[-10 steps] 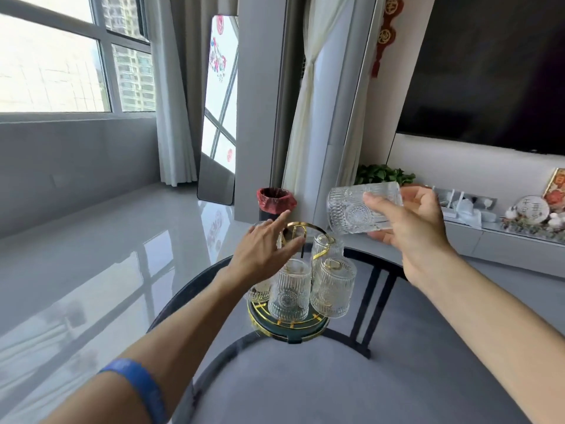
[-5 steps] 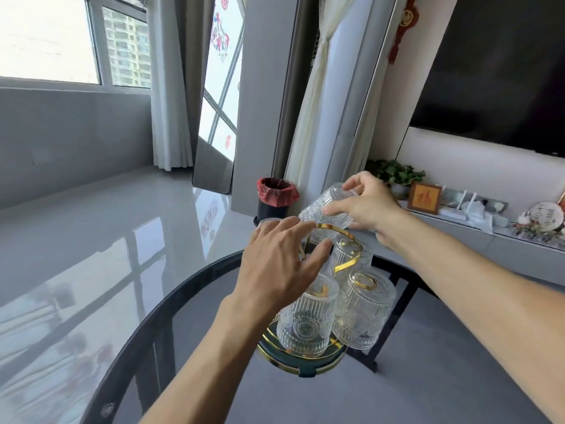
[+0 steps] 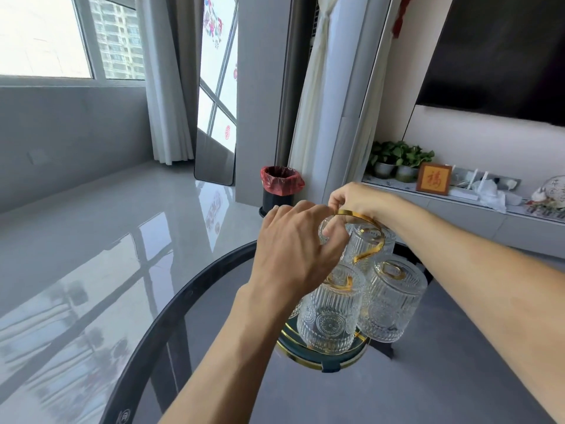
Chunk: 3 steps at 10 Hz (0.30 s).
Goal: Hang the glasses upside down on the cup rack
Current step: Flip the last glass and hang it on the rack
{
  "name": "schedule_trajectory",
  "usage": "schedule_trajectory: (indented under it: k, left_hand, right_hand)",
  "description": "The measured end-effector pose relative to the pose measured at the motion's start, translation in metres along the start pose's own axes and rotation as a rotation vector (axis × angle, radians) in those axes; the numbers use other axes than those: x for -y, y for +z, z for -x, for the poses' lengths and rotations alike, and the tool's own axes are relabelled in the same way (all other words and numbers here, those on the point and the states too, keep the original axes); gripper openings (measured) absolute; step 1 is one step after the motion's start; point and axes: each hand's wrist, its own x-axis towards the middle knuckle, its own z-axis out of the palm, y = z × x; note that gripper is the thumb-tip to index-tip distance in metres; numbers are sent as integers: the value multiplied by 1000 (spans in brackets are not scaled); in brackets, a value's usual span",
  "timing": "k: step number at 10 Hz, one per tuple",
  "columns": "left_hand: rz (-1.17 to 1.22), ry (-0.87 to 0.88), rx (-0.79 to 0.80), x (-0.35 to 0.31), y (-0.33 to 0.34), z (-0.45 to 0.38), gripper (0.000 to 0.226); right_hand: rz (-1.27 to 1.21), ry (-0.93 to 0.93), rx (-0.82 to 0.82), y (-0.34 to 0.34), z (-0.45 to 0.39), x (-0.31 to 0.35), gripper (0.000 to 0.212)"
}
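The cup rack has a dark green round base and a gold wire frame with a loop handle. It stands on a round glass table. Three ribbed glasses hang upside down on it: one in front, one on the right, one at the back. Another ribbed glass sits at the rack's far left, mostly hidden between my hands. My right hand curls over its top beside the handle. My left hand covers the rack's left side, thumb and fingers against that glass.
The table's dark rim curves along the left. A black bin with a red liner stands on the floor behind. A low shelf at the right carries plants and a framed picture.
My right hand has brought the glass down from above the rack to its far-left peg. My left hand has closed in on that glass. The camera has moved closer.
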Motion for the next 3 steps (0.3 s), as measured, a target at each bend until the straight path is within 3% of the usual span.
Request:
schedule_trajectory:
  k: [2,3]
  left_hand:
    - [-2,-10,37,-3,-4,1,34]
    - [-18,-10,60,-1,-8,-8,35]
  right_hand:
    - [8,13,-16,-10,11,-4,34]
    - [-136,13,-184,-9,27,-13,39]
